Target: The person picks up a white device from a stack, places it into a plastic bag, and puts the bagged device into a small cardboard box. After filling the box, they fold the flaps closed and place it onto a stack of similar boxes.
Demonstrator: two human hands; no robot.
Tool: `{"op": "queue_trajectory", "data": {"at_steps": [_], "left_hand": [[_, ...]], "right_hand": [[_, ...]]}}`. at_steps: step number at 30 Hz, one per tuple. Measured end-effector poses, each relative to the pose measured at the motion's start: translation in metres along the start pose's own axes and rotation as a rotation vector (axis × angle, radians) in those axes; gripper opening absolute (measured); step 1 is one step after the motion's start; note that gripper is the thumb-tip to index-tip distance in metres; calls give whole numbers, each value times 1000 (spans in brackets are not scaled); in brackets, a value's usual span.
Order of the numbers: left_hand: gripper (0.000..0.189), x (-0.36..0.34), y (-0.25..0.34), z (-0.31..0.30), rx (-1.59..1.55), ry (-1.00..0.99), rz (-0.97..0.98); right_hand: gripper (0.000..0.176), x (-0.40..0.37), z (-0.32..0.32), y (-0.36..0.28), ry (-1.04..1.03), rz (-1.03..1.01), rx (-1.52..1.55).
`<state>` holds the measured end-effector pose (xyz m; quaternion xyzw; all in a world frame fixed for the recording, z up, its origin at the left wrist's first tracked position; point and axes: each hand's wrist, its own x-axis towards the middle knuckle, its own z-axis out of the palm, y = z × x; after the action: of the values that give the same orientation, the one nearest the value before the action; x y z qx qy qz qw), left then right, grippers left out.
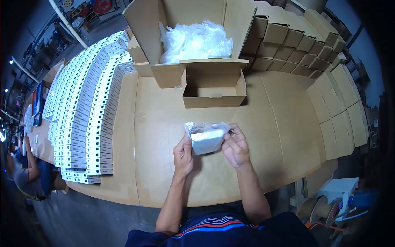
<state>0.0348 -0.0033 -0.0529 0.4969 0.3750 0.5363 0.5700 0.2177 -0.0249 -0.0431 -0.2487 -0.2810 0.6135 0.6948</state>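
A white item in a clear plastic bag (207, 140) is held up over the middle of the cardboard-covered table. My left hand (183, 155) grips its left edge, thumb in front. At its upper right corner, my right hand (236, 147) pinches the plastic. Beyond the hands stands a small open cardboard box (214, 101), whose visible inside shows no contents. Behind that, a large open carton (144, 29) holds crumpled clear plastic bags (197, 41).
Stacked white labelled boxes (78, 123) fill the table's left side. Brown cartons (288, 45) are piled at the back right, more cartons (339, 111) at the right edge. A person (31, 173) is at the far left. A spool machine (329, 206) stands lower right.
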Motion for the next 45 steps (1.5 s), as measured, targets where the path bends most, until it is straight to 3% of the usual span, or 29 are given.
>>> {"op": "queue_trajectory", "data": {"at_steps": [2, 5, 8, 11, 12, 15, 22, 26, 29, 33, 39, 40, 43, 45], "left_hand": [[67, 0, -9, 2, -39, 46, 8], [65, 4, 7, 11, -290, -80, 27], [55, 0, 21, 26, 220, -61, 79], [40, -8, 13, 27, 168, 25, -154], [35, -6, 13, 31, 140, 46, -60], [33, -11, 30, 37, -46, 69, -351], [32, -7, 34, 49, -130, 187, -318], [34, -4, 30, 46, -90, 200, -290], [34, -2, 31, 42, -75, 165, -234], [34, -3, 22, 33, 18, 71, -234], [41, -2, 39, 38, -40, 126, -214], [50, -3, 43, 34, -79, 78, -224], [64, -6, 46, 25, 90, -133, 72], [57, -8, 54, 18, 172, -220, 34]], "right_hand": [[16, 0, 4, 6, 64, -32, -22], [11, -2, 14, 15, 180, -135, -147], [5, -6, 30, 13, 295, -216, -323], [7, -13, 19, 17, 358, -293, -491], [8, -15, 22, 15, 347, -312, -527], [9, -21, 29, 10, 290, -340, -612], [17, -22, 23, -7, 256, -272, -561], [20, -20, 11, -26, -18, -304, -509], [25, -17, 7, -36, -249, -258, -669], [28, -11, 10, -43, -198, 26, -880], [36, -12, 18, -45, -138, 52, -985], [36, -11, 21, -47, -126, 60, -1037], [36, -12, 12, -47, -119, 67, -984], [34, -10, 12, -47, -142, -39, -999]]}}
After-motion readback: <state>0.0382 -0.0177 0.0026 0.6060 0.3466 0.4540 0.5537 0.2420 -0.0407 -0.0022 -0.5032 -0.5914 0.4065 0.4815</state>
